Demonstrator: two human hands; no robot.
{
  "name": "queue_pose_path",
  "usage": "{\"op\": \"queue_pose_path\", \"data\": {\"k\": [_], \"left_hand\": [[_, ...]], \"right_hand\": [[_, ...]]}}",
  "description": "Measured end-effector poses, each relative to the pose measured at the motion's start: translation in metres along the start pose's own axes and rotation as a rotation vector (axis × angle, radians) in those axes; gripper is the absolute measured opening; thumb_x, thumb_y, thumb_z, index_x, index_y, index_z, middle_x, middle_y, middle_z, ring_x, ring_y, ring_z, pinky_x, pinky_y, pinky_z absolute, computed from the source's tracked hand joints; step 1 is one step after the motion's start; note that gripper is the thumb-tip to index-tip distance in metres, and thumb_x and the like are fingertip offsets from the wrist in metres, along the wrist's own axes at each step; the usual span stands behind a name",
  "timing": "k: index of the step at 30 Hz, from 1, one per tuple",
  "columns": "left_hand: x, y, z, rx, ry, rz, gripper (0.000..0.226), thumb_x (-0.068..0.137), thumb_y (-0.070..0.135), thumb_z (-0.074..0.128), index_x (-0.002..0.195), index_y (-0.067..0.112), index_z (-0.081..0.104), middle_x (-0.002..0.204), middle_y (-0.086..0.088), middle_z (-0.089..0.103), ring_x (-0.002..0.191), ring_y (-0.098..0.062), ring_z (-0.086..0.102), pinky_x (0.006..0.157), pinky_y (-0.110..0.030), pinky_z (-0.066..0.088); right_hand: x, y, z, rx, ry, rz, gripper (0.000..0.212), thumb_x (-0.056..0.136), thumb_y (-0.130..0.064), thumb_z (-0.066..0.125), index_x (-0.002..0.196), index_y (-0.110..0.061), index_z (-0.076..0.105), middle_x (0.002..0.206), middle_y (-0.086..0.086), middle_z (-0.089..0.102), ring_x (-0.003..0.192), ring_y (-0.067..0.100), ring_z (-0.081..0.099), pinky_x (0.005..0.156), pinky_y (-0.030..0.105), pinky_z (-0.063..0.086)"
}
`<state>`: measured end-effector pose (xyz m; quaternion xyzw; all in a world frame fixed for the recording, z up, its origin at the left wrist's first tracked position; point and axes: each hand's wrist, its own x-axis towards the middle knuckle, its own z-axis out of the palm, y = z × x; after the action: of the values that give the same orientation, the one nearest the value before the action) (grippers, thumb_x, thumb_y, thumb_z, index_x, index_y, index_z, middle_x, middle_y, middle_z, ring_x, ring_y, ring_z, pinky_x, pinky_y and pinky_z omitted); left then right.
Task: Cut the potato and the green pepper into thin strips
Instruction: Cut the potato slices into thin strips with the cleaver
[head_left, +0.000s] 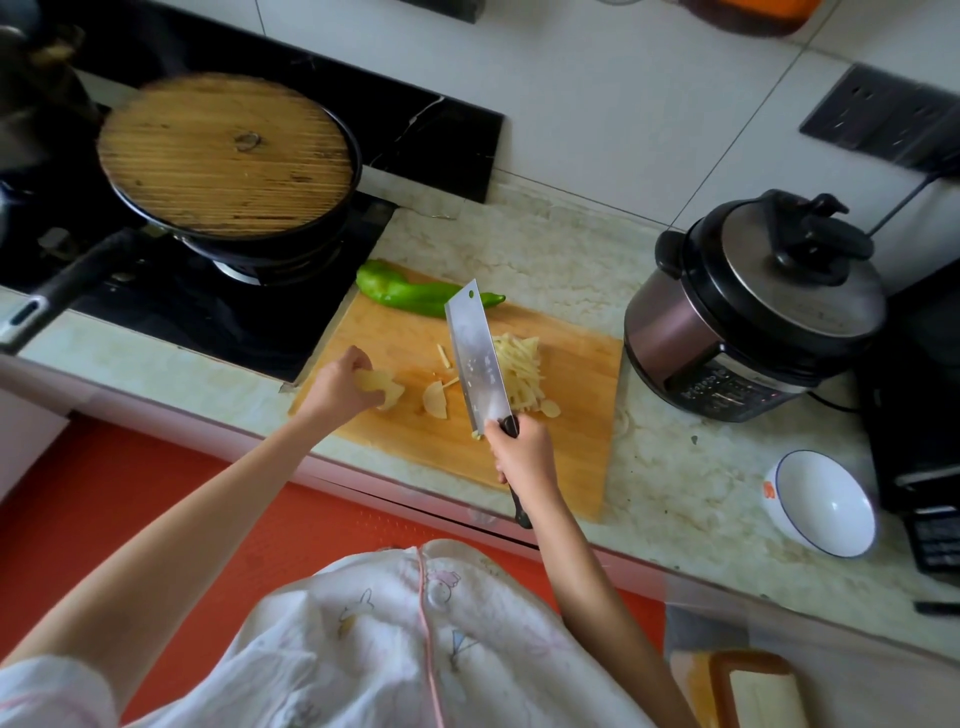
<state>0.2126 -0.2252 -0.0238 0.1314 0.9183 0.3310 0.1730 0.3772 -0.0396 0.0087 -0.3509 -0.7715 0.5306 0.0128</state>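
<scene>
Far left, on the black hob (218, 317): dark pan (270, 236) covered by a round wooden lid (226, 156), long handle pointing near-left.

Right of the hob, on the pale stone countertop (670, 467): wooden cutting board (571, 447), carrying all task material.

Left hand (337, 387): over the left part of the board, fingers curled round a small stack of potato slices (382, 389) and clamped on it. Contact between stack and board not discernible.

Green pepper (410, 293): whole, uncut, lying along the far edge of the board at its left corner, broad end toward the hob, narrow tip pointing right and partly hidden behind the front of the blade.

Loose half-slice (434, 399) of potato: flat on the board, between the held stack and the blade, with a few stray strips just beyond it.

Cleaver (475, 358): broad steel blade, flat face turned up toward the camera, running near to far across the middle of the board. Contact with the board not discernible.

Right hand (522, 449): closed tightly round the dark cleaver handle, above the near part of the board, handle end protruding nearward past the hand.

Potato strips (522, 364): pale pile just right of the blade, partly covered by it.

Further right: electric pressure cooker (753, 322), lid on, just beside the right edge of the board. Near right: white bowl (823, 506) with blue rim, on the countertop, well apart from the board. Far right, on the tiled wall: dark socket panel (883, 124).
</scene>
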Motion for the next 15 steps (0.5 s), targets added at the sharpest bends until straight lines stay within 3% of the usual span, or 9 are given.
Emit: {"op": "queue_pose_path", "data": {"k": [5, 7, 9, 11, 15], "left_hand": [[0.005, 0.002, -0.007, -0.173, 0.095, -0.166, 0.040, 0.081, 0.015, 0.076, 0.116, 0.005, 0.059, 0.091, -0.009, 0.059, 0.071, -0.026, 0.059, 0.059, -0.031, 0.045], [0.003, 0.010, -0.009, -0.091, 0.101, -0.169, 0.036, 0.083, 0.019, 0.074, 0.115, 0.007, 0.062, 0.089, -0.008, 0.059, 0.071, -0.026, 0.058, 0.060, -0.033, 0.044], [0.001, 0.022, -0.008, -0.037, 0.092, -0.028, 0.027, 0.085, 0.016, 0.071, 0.110, 0.008, 0.064, 0.091, -0.005, 0.060, 0.078, -0.027, 0.058, 0.063, -0.030, 0.041], [0.001, 0.035, -0.001, -0.131, 0.051, 0.174, 0.016, 0.086, 0.003, 0.068, 0.102, 0.005, 0.067, 0.096, -0.004, 0.062, 0.090, -0.027, 0.061, 0.073, -0.029, 0.045], [-0.001, 0.041, 0.028, -0.138, -0.009, 0.382, 0.024, 0.078, -0.016, 0.064, 0.094, 0.002, 0.069, 0.103, -0.008, 0.066, 0.097, -0.026, 0.064, 0.086, -0.029, 0.050]], "right_hand": [[0.000, 0.000, -0.005, 0.026, 0.017, 0.027, 0.024, 0.088, -0.016, 0.055, 0.067, -0.009, 0.044, 0.056, 0.005, 0.042, 0.043, 0.017, 0.040, 0.038, 0.022, 0.036], [0.000, 0.001, -0.007, 0.039, 0.027, 0.040, 0.024, 0.088, -0.016, 0.055, 0.068, -0.009, 0.043, 0.057, 0.005, 0.042, 0.043, 0.017, 0.039, 0.038, 0.021, 0.036], [-0.001, 0.002, -0.010, 0.056, 0.039, 0.047, 0.022, 0.088, -0.016, 0.054, 0.069, -0.009, 0.044, 0.059, 0.007, 0.041, 0.043, 0.016, 0.039, 0.038, 0.021, 0.035], [-0.001, 0.003, -0.013, 0.070, 0.056, 0.045, 0.021, 0.087, -0.015, 0.055, 0.070, -0.009, 0.044, 0.059, 0.007, 0.041, 0.043, 0.016, 0.038, 0.038, 0.022, 0.035], [-0.003, 0.005, -0.018, 0.104, 0.077, 0.059, 0.019, 0.085, -0.013, 0.054, 0.070, -0.009, 0.044, 0.059, 0.007, 0.040, 0.041, 0.015, 0.037, 0.039, 0.023, 0.034]]}}
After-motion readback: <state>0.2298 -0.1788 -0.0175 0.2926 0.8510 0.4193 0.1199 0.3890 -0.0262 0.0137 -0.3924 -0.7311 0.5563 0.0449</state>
